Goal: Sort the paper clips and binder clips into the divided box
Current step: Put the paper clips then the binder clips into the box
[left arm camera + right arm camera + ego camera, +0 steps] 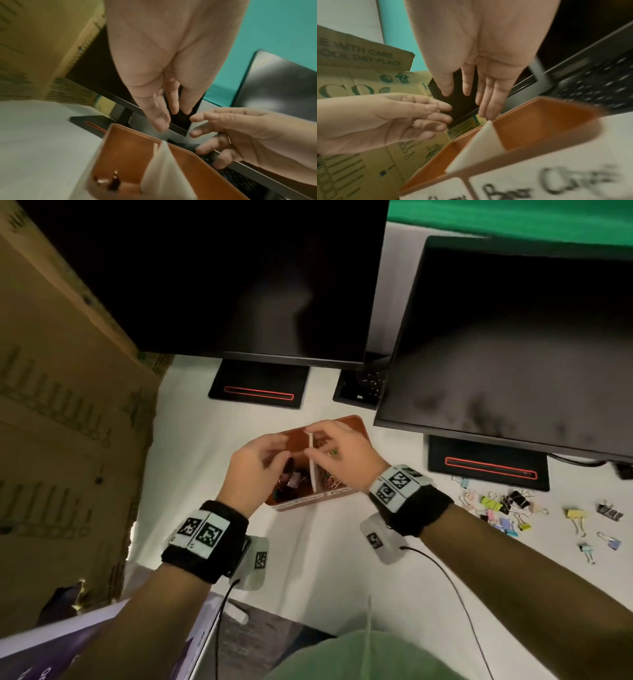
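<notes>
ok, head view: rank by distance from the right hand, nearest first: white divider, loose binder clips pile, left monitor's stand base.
From the right hand:
1. White divider, in the orange box, right at its fingers.
2. Left monitor's stand base, up and left, beyond the box.
3. Loose binder clips pile, far right on the table.

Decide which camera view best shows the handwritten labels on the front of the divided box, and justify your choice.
The right wrist view: the labels fill its foreground on the box, with large though blurred writing. In the head view they are thin white strips on the near wall, unreadable. The left wrist view shows only the box's orange inside and white divider, no labels.
</notes>
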`<state>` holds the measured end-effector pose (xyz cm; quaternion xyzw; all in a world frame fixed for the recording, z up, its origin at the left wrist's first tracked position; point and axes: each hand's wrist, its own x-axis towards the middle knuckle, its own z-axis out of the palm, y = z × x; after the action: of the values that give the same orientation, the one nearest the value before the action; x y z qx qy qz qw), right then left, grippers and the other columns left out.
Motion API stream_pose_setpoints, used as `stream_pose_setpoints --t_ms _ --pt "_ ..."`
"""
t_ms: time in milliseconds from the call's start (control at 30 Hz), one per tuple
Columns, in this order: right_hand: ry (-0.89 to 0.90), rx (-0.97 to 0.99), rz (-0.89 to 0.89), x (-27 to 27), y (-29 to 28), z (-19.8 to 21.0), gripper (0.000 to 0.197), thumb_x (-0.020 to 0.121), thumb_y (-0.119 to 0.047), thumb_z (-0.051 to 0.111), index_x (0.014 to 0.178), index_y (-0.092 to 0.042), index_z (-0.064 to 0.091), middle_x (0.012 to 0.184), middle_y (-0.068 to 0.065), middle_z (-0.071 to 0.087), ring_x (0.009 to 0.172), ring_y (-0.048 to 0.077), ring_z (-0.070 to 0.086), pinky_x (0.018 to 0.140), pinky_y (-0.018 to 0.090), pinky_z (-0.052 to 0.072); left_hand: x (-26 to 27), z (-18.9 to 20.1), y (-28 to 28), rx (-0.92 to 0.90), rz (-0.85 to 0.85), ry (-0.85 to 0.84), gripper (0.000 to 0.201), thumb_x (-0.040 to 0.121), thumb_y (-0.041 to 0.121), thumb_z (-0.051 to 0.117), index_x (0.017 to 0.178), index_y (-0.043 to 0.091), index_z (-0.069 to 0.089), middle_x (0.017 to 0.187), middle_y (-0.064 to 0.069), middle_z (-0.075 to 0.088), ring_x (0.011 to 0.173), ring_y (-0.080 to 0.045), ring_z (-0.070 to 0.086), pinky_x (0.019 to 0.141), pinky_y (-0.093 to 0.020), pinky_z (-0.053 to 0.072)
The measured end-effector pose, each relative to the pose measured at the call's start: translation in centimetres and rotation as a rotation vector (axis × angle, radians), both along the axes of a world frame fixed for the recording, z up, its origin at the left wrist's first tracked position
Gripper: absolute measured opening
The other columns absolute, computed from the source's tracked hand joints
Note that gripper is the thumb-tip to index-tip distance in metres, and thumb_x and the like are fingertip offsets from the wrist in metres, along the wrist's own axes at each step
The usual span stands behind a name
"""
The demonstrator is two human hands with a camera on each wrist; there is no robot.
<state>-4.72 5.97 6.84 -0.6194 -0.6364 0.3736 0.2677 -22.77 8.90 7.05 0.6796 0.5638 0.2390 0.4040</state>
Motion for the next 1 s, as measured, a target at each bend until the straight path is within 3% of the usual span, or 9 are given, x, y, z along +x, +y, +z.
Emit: stream_pose_setpoints --t_ms 100,233,300,433,533,667,800,933,1000 --pt "-0.064 0.035 -0.097 5.1 -2.9 -0.5 0.026 0.089 -0.031 0.059 0.114 -0.026 0.057 0.106 -0.008 0.056 0.080 0.009 0.061 0.068 0.013 0.046 2.6 0.2 -2.4 0.015 -0.181 -0.048 0.022 0.085 0.017 0.063 0.106 0.022 0.064 0.103 0.010 0.064 0.091 0.001 0.061 0.080 -0.008 0.045" --pt "-0.257 -0.063 -0.242 12.2 -8.1 -3.0 0.028 0.083 -0.029 0.067 0.109 -0.023 0.059 0.095 -0.006 0.054 0.066 0.013 0.056 0.075 0.033 0.052 7.5 -1.5 -5.4 -0.005 -0.472 -0.029 0.029 0.085 0.022 0.064 0.113 0.024 0.059 0.111 0.008 0.054 0.094 0.001 0.057 0.080 -0.014 0.050" --pt "-0.359 -0.213 -0.257 14.7 -10.9 -3.9 0.037 0.080 -0.032 0.069 0.114 -0.024 0.056 0.102 -0.003 0.054 0.067 0.009 0.051 0.077 0.032 0.052 10.1 -2.8 -6.6 -0.030 -0.603 0.000 0.036 0.083 0.022 0.066 0.118 0.024 0.056 0.116 0.007 0.048 0.099 -0.004 0.053 0.081 -0.015 0.048" --pt "-0.380 -0.428 -0.180 16.4 -15.0 -5.3 0.059 0.077 -0.030 0.073 0.129 -0.025 0.045 0.126 0.000 0.047 0.088 0.007 0.047 0.084 0.026 0.047 14.3 -6.1 -8.5 -0.007 -0.775 0.158 0.048 0.081 0.026 0.066 0.126 0.024 0.049 0.127 0.002 0.042 0.114 -0.013 0.045 0.099 -0.025 0.040" --pt "-0.384 -0.454 -0.097 15.9 -16.0 -6.6 0.073 0.076 -0.030 0.074 0.138 -0.024 0.036 0.134 0.004 0.040 0.092 0.015 0.052 0.088 0.030 0.048 16.5 -8.2 -9.4 -0.013 -0.813 0.291 0.051 0.081 0.025 0.066 0.127 0.025 0.045 0.131 0.000 0.038 0.118 -0.021 0.042 0.102 -0.033 0.040" --pt "-0.375 -0.448 -0.107 15.1 -15.7 -8.1 0.079 0.073 -0.028 0.076 0.140 -0.020 0.033 0.135 0.006 0.031 0.108 0.027 0.055 0.097 0.032 0.046 18.2 -10.3 -10.0 0.001 -0.890 0.381 0.047 0.081 0.017 0.064 0.124 0.028 0.049 0.133 0.003 0.038 0.117 -0.021 0.041 0.101 -0.035 0.041" --pt "-0.314 -0.391 -0.151 15.4 -14.9 -8.8 0.048 0.081 -0.018 0.068 0.127 -0.013 0.052 0.125 0.007 0.039 0.102 0.024 0.056 0.096 0.030 0.046 18.7 -11.1 -9.9 0.006 -0.855 0.311 0.021 0.086 0.016 0.060 0.106 0.021 0.064 0.122 0.003 0.049 0.110 -0.019 0.045 0.097 -0.027 0.039" --pt "-0.304 -0.361 -0.134 16.3 -14.1 -9.3 0.027 0.086 -0.015 0.062 0.112 -0.009 0.063 0.116 0.009 0.047 0.098 0.024 0.056 0.094 0.031 0.047 18.5 -11.5 -9.1 -0.034 -0.737 0.260 0.016 0.082 0.010 0.064 0.098 0.013 0.065 0.108 -0.001 0.053 0.096 -0.018 0.054 0.089 -0.030 0.046" --pt "-0.305 -0.351 -0.099 16.5 -13.7 -9.3 0.022 0.086 -0.014 0.061 0.107 -0.008 0.066 0.115 0.009 0.049 0.099 0.024 0.055 0.093 0.033 0.048 18.3 -11.5 -8.9 -0.051 -0.672 0.231 0.011 0.078 0.006 0.068 0.088 0.010 0.066 0.100 0.000 0.052 0.086 -0.014 0.055 0.082 -0.019 0.045"
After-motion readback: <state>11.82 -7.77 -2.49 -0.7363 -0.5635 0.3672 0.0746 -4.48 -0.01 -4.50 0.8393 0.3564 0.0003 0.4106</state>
